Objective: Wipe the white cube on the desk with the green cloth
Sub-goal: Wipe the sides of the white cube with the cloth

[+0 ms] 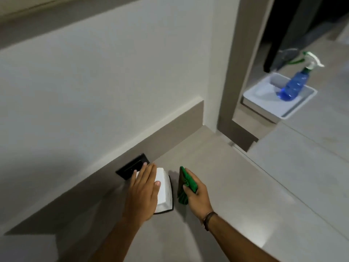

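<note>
The white cube point(164, 190) stands on the beige desk point(236, 186) near the back wall, on a thin black base. My left hand point(143, 191) lies flat over its top and left side, fingers stretched toward the wall. Just right of the cube, my right hand point(196, 195) grips the bunched green cloth point(186, 184). The cloth hangs upright beside the cube's right face, a small gap apart from it. A dark band circles my right wrist.
A black socket plate point(132, 167) sits in the wall skirting right behind the cube. At the far right a white tray point(268, 108) holds a blue spray bottle point(294, 82) with a white and green trigger. A desk seam runs diagonally to the right.
</note>
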